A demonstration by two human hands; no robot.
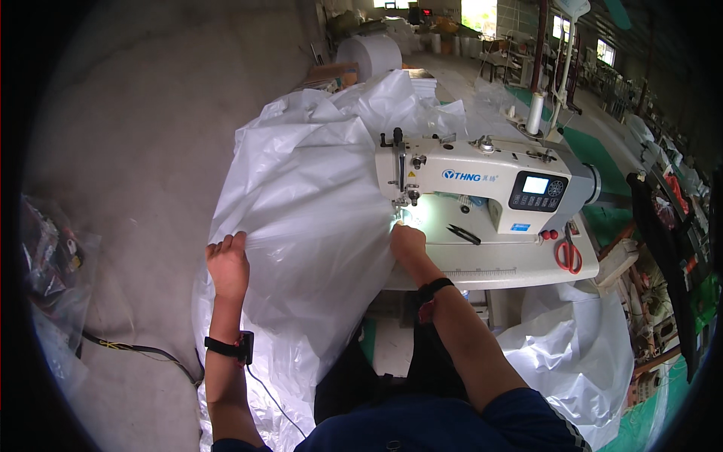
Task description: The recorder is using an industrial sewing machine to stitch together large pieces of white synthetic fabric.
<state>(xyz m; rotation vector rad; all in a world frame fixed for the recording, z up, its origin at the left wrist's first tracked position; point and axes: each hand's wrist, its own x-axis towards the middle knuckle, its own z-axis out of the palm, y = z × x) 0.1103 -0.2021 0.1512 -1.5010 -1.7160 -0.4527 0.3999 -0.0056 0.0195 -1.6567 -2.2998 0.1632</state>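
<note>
A large, shiny white plastic sheet [301, 188] drapes over the left side of the sewing machine's table and down across my lap. My left hand [227, 265] is closed on the sheet at its left side, fingers curled over a fold and pulling creases toward it. Close below the lit needle area of the white sewing machine [467, 169], my right hand [409, 245] pinches the sheet's right edge. The fingertips there are partly hidden by the hand and washed out by the lamp. Black bands circle both wrists.
Black thread snips [464, 234] and red-handled scissors [568, 255] lie on the white machine table [542, 270]. A white thread cone [535, 113] stands behind the machine. More white sheeting [572, 354] hangs at the lower right. A dark cable [143, 348] runs across the floor at left.
</note>
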